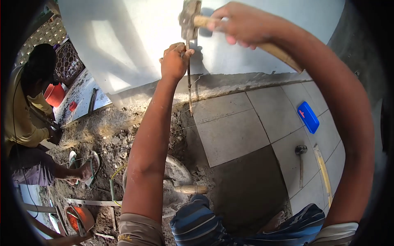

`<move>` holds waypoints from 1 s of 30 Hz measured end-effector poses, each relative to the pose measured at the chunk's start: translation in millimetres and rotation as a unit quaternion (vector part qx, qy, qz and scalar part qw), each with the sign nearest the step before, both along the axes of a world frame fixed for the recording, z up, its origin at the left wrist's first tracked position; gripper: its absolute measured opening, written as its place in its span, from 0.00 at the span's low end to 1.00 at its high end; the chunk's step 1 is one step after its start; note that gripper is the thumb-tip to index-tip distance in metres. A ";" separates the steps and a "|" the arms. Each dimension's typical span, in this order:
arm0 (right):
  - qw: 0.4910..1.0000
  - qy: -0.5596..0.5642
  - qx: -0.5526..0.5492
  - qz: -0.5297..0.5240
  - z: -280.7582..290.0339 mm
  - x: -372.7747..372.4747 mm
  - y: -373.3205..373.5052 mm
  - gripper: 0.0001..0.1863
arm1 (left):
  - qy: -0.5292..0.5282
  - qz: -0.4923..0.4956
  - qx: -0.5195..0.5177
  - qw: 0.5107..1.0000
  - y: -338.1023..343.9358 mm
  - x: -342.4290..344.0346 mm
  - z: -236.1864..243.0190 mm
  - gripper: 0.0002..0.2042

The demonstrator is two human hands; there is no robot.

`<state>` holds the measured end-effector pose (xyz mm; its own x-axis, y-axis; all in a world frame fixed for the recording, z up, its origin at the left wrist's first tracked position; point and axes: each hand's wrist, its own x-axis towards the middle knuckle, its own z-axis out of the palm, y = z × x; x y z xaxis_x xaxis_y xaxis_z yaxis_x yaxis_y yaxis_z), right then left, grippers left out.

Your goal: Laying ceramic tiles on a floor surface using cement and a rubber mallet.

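My left hand [175, 61] is closed around a thin metal rod [189, 84], held almost upright against the pale wall. The rod's lower end meets the rubble beside the corner of a grey floor tile [223, 108]. In my right hand [242, 25], slightly blurred, is a sledgehammer [190, 20] gripped by its wooden handle. Its heavy metal head is right at the top of the rod; whether the two touch I cannot tell. The handle's tail runs back beneath my right forearm.
A blue plastic box [308, 117], a mallet [301, 149] and a yellow straightedge [323, 172] lie on tiles at right. A wooden-handled tool [191, 189] lies near my knees. Another person [30, 106] crouches at left, near orange buckets [55, 96]. A string crosses the rubble.
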<state>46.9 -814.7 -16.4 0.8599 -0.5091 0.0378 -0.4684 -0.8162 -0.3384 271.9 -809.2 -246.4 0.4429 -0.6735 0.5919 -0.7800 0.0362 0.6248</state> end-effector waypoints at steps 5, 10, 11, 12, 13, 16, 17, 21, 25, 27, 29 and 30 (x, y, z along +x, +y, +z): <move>0.970 -0.234 -0.047 -0.036 81.6 2.0 23.9 0.24 | -0.029 0.014 -0.007 0.999 4.3 -10.3 4.7 0.20; 0.955 -0.279 -0.075 -0.073 91.4 12.3 15.2 0.19 | -0.049 0.034 -0.030 0.998 8.6 -21.7 3.9 0.21; 0.964 -0.243 -0.067 -0.089 86.9 13.0 15.4 0.19 | -0.042 0.020 -0.032 0.998 6.9 -20.5 3.8 0.20; 0.981 -0.153 -0.084 -0.089 81.4 14.8 14.0 0.21 | -0.034 0.005 -0.034 0.999 4.8 -19.9 3.2 0.20; 0.992 -0.071 -0.092 -0.045 68.2 20.3 8.9 0.24 | -0.045 0.014 -0.027 0.999 9.4 -13.0 4.1 0.19; 0.965 -0.064 -0.241 0.081 28.8 7.9 -4.3 0.23 | -0.082 0.056 -0.004 0.995 15.1 -17.9 2.0 0.19; 0.965 -0.064 -0.240 0.081 38.3 10.1 3.0 0.23 | -0.082 0.056 -0.003 0.995 15.0 -15.9 0.4 0.19; 0.986 -0.114 -0.085 -0.089 84.8 15.3 34.9 0.20 | -0.061 0.027 -0.013 0.998 8.1 -14.6 -0.7 0.18; 0.946 -0.297 -0.096 -0.091 93.6 22.5 38.9 0.18 | -0.056 0.036 0.002 0.998 10.0 -17.4 -0.8 0.19; 0.945 -0.293 -0.104 -0.105 89.5 24.3 31.8 0.18 | -0.064 0.037 0.002 0.997 8.0 -20.4 0.7 0.19; 0.974 -0.093 -0.200 -0.049 62.4 30.9 16.2 0.15 | -0.057 0.040 0.023 0.997 11.3 -16.1 2.2 0.19; 0.961 0.061 -0.270 -0.010 46.5 37.2 10.2 0.14 | -0.050 0.044 0.042 0.997 14.7 -12.6 2.2 0.18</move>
